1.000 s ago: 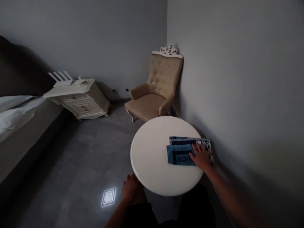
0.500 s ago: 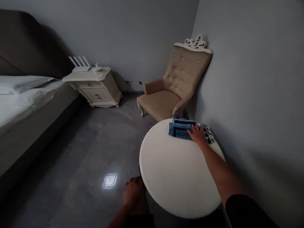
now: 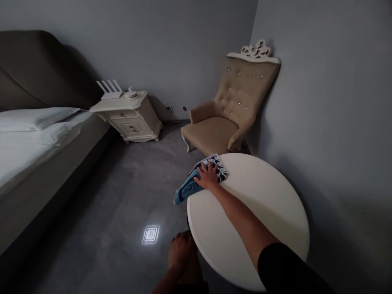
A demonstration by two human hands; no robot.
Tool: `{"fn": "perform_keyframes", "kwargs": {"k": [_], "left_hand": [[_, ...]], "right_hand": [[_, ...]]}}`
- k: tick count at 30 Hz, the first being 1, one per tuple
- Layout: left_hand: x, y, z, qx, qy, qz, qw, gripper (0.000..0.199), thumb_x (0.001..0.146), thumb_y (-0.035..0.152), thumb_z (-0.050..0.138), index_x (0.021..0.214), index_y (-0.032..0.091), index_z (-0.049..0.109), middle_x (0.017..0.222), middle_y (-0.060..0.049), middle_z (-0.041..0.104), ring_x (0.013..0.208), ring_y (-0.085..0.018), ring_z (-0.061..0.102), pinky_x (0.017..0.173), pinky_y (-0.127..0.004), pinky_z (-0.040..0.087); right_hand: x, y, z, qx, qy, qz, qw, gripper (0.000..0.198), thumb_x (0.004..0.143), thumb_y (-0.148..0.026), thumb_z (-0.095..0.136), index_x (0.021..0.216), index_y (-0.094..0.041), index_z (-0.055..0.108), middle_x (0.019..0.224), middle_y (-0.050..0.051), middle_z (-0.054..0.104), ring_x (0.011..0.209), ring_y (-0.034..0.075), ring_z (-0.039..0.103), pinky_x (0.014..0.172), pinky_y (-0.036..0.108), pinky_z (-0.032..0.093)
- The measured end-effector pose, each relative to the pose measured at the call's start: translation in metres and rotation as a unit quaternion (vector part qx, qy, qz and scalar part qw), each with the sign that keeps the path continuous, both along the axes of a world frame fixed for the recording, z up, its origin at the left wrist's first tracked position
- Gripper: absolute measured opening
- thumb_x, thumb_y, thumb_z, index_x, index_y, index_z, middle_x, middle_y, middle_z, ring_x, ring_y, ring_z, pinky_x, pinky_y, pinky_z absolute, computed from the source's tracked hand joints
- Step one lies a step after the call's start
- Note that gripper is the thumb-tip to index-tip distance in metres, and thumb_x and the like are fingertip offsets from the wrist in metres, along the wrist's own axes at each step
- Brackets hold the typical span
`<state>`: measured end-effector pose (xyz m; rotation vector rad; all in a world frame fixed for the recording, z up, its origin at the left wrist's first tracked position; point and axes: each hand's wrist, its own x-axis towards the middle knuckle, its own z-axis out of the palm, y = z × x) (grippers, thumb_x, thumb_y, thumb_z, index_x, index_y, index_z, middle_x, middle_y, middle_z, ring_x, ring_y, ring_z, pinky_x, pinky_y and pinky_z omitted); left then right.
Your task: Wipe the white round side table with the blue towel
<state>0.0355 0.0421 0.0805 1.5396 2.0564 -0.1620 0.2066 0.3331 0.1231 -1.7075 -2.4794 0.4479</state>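
Note:
My right hand point(image 3: 208, 175) lies flat with spread fingers on a folded towel point(image 3: 191, 188), blue and dark navy with a white-and-navy leaf pattern and the letters "lice" showing. The towel is at the far left edge of the round white table point(image 3: 254, 204). Its left end sticks out past the rim and droops. Lower down, left of the table, my left hand point(image 3: 180, 250) rests on my leg beside the rim. Its fingers are curled in, and nothing shows in them.
A tan buttoned armchair point(image 3: 211, 132) stands behind the table, near the wall corner. Further left are a cream nightstand point(image 3: 134, 122) with a white router point(image 3: 112, 90) on it, and a bed point(image 3: 36, 143). A lit square pattern point(image 3: 150, 234) shows on the grey floor.
My right hand has slid the towel leftward across the tabletop, from the back right to the left rim, turning it so one end overhangs. My left hand stays at my leg. The view has shifted slightly.

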Motion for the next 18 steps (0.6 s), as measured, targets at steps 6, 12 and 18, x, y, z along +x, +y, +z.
{"fn": "perform_keyframes", "kwargs": {"k": [6,12,18], "left_hand": [[0.004,-0.003,0.005,-0.004,-0.005,0.009,1.0,0.049,0.108,0.033,0.044,0.127,0.025,0.088,0.136,-0.015,0.083,0.127,-0.034,0.077,0.107,-0.042,0.054],[0.004,-0.005,0.003,-0.004,0.008,0.031,0.999,0.045,0.108,0.033,0.047,0.12,0.027,0.089,0.132,-0.014,0.084,0.125,-0.032,0.078,0.104,-0.039,0.055],[0.003,-0.003,-0.01,0.006,0.005,0.038,0.999,0.051,0.112,0.037,0.04,0.119,0.022,0.089,0.131,-0.015,0.084,0.124,-0.032,0.078,0.105,-0.039,0.054]], "right_hand": [[-0.011,-0.002,0.01,-0.018,0.011,0.052,0.998,0.084,0.112,-0.074,0.038,0.179,-0.024,0.044,0.193,0.01,0.023,0.174,0.048,-0.003,0.133,0.078,-0.013],[0.052,0.052,0.013,-0.015,-0.013,-0.045,0.999,0.086,0.113,-0.074,0.03,0.183,-0.023,0.036,0.194,0.011,0.019,0.174,0.051,0.001,0.133,0.08,-0.007],[0.184,0.083,-0.003,0.002,-0.063,-0.179,0.982,0.086,0.115,-0.074,0.024,0.184,-0.025,0.033,0.194,0.011,0.019,0.173,0.052,0.007,0.133,0.084,0.001]]}}
